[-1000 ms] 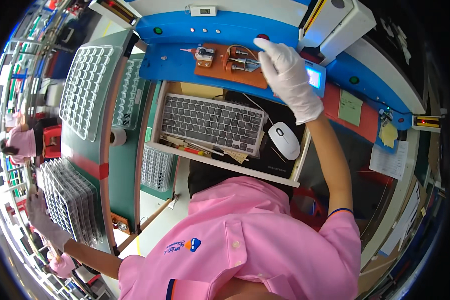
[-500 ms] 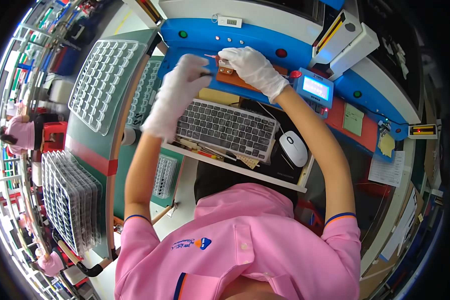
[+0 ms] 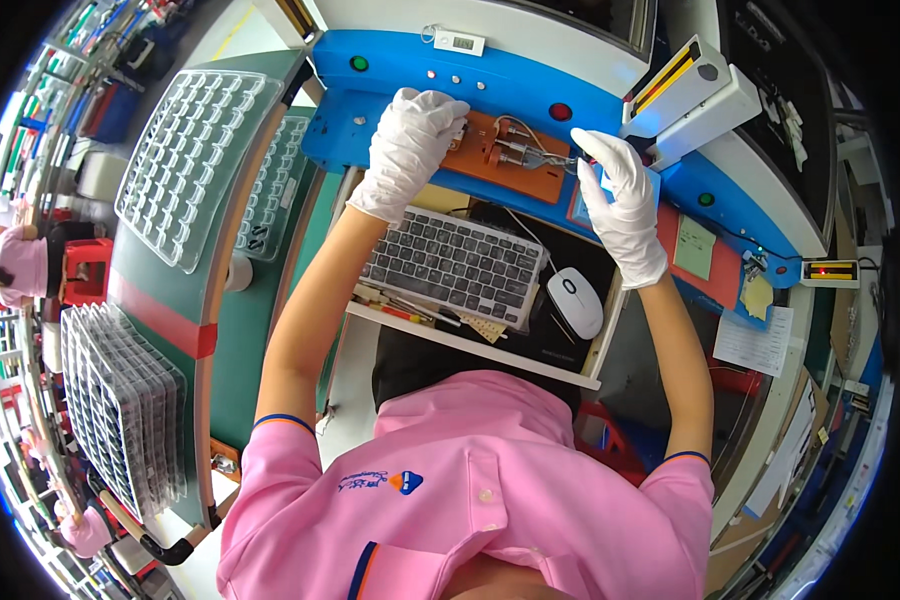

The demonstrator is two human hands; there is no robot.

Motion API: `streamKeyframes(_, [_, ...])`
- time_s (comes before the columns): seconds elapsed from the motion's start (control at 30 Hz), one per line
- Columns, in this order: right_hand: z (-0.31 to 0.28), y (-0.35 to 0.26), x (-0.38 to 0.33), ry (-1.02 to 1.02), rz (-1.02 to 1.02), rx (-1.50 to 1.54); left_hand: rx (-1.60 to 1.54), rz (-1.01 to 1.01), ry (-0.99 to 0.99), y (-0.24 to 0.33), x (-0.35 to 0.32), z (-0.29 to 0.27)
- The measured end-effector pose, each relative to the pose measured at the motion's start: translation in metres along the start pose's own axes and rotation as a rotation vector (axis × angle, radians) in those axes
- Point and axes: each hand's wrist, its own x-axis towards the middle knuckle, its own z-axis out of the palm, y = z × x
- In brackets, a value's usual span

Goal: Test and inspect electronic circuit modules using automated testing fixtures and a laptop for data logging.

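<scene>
My left hand, in a white glove, is closed at the left end of an orange-brown fixture block. Its fingertips meet beside a small metal part of the fixture, and whatever they pinch is hidden. A metal clamp mechanism with wires sits on top of the block. To the right, my right hand, gloved too, has thumb and fingers apart with nothing visible between them. It hovers over the grey instrument box with a lit screen, covering most of it.
Below the fixture, a keyboard and a white mouse occupy a pull-out drawer. Clear plastic trays lie on the green bench at left, with a tray stack nearer me. A white device stands at back right.
My right hand has left the fixture and moved right to the instrument box, opening. My left hand has moved right to the fixture's left end. The clamp mechanism is now uncovered.
</scene>
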Motion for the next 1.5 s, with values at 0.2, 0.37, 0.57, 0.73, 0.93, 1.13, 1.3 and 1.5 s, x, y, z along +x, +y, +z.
streamKeyframes(0.2, [0.013, 0.002, -0.004, 0.008, 0.116, 0.07, 0.166, 0.069, 0.042, 0.002, -0.009, 0.001])
streamKeyframes(0.37, [0.034, 0.006, 0.007, 0.047, 0.266, 0.28, 0.304, 0.053, 0.041, 0.01, -0.013, 0.004])
streamKeyframes(0.57, [0.054, -0.013, 0.034, -0.379, -0.041, 0.236, 0.296, -0.008, -0.005, 0.019, -0.018, 0.004])
streamKeyframes(0.73, [-0.026, -0.131, 0.117, -1.046, -0.438, -0.383, 0.28, 0.041, 0.029, -0.004, -0.023, 0.002])
streamKeyframes(0.93, [-0.038, -0.146, 0.088, -0.968, -0.397, -0.136, 0.363, -0.116, -0.031, 0.018, -0.014, -0.013])
streamKeyframes(1.13, [-0.041, -0.157, 0.07, -0.834, -0.311, 0.134, 0.143, 0.083, -0.048, 0.015, 0.036, -0.022])
streamKeyframes(1.3, [-0.044, -0.148, 0.057, -0.738, -0.177, 0.323, -0.022, -0.075, 0.11, 0.028, 0.119, -0.063])
streamKeyframes(1.5, [-0.048, -0.12, 0.058, -0.629, -0.01, 0.532, 0.242, -0.165, 0.101, 0.041, 0.188, -0.042])
